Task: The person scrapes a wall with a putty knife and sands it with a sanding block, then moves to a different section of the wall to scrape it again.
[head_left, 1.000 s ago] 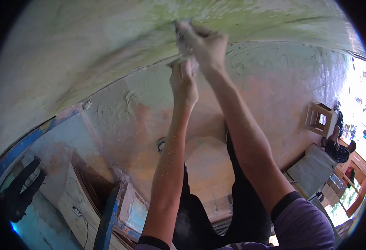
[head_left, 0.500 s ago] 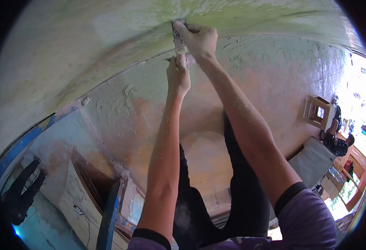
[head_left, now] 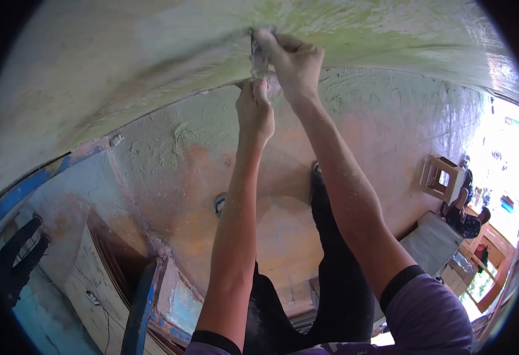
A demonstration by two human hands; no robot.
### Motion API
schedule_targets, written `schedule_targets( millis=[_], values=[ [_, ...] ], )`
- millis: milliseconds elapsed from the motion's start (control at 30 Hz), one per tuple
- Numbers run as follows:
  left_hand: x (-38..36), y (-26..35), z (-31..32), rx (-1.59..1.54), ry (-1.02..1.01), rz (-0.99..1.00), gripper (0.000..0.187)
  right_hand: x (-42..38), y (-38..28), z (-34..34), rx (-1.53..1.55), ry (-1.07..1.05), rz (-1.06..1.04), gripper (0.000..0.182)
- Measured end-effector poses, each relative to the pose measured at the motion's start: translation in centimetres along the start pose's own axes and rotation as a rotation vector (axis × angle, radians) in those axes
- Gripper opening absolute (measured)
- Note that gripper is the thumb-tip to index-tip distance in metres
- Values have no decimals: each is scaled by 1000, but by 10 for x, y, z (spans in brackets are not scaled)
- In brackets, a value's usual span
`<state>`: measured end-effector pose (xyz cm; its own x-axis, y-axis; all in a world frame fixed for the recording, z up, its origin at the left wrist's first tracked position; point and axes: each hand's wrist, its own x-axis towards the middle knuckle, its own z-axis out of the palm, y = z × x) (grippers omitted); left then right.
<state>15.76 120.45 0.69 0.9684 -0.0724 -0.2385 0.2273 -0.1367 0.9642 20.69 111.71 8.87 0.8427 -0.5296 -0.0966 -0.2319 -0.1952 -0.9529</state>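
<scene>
My left hand and my right hand are both raised close to the pale green wall. Between them stands a narrow putty knife, smeared with whitish putty. My right thumb and fingers pinch its upper end, right at the wall surface. Lower down, the fingers of my left hand wrap its other end, with the thumb lying along it. A pale flat plate sticks out beside my left fingers, partly hidden by the hand. Wet-looking streaks mark the wall above and right of my hands.
Splattered putty lies on the floor along the wall's foot. A wooden stool and a seated person are at right. At left are another person's dark-trousered legs, boards and a blue-painted post.
Both hands stay on the putty knife; the right hand and the knife's upper end have shifted slightly right. The view has tilted a little, bringing my sandalled feet into sight.
</scene>
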Motion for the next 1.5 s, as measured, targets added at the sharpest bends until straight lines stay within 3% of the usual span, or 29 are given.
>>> schedule_targets(
  millis=[100, 167, 300, 400, 467, 600, 633, 667, 733, 767, 800, 867, 900, 933, 967, 1000, 1067, 1167, 1267, 1300, 1500],
  values=[
    [4, -66, 14, 63, -33, -55, 41, 4, 39, 5, -117, -14, 13, 30],
    [-1, -28, 1, 46, -40, -5, 42, 8, 23, 1, -140, -30, -13, 29],
    [-2, 44, -13, -5, -66, 8, 43, 1, -33, -14, 117, -1, 21, 32],
    [2, 9, 4, -30, -33, -55, 45, 3, -6, -8, 45, -33, 45, 34],
    [-7, 19, -5, 17, -61, -68, 45, 1, -26, -14, 27, -40, 18, 36],
    [-23, 98, -28, 34, -40, 14, 43, -21, -109, -25, 234, 74, -6, 36],
    [-39, 141, -23, -64, -39, 22, 42, -25, -150, -51, 288, 172, -56, 36],
    [-55, 169, -25, -169, -14, 27, 41, -30, -166, -67, 279, 109, 7, 38],
    [-107, 209, -32, -62, -117, -106, 39, -64, -182, -97, 266, 44, 42, 48],
    [-134, 204, -30, -163, -102, -125, 36, -85, -188, -119, 88, 5, 15, 47],
    [-164, 200, -38, 30, -127, -173, 35, -109, -174, -133, 59, -17, -108, 43],
    [-243, 233, -44, 177, -241, -60, 38, -181, -172, -176, 103, -123, -40, 39],
    [-280, 227, -48, 18, -327, -204, 41, -217, -167, -198, 145, -120, -56, 34],
    [-313, 211, -55, 65, -444, -243, 47, -255, -177, -234, 187, -192, 56, 26],
    [-345, 200, -67, 449, -479, 54, 52, -288, -153, -258, 59, -191, 93, 23],
    [-364, 202, -80, 529, -652, 49, 53, -319, -160, -285, 76, -62, 192, 21],
    [-414, 205, -96, 502, -477, 7, 47, -364, -187, -351, 171, 67, 351, 20],
    [-447, 252, -107, 548, -532, 105, 32, -410, -190, -432, 184, 228, 419, 21],
    [-461, 256, -106, 307, -514, -263, 18, -428, -190, -499, 295, 327, 496, 22],
    [-459, 264, -97, 283, -482, -251, 17, -434, -190, -525, 307, 348, 512, 23],
    [-451, 264, 4, 111, -73, -240, 41, -415, -207, -661, 314, 436, 377, 27]
  ],
)
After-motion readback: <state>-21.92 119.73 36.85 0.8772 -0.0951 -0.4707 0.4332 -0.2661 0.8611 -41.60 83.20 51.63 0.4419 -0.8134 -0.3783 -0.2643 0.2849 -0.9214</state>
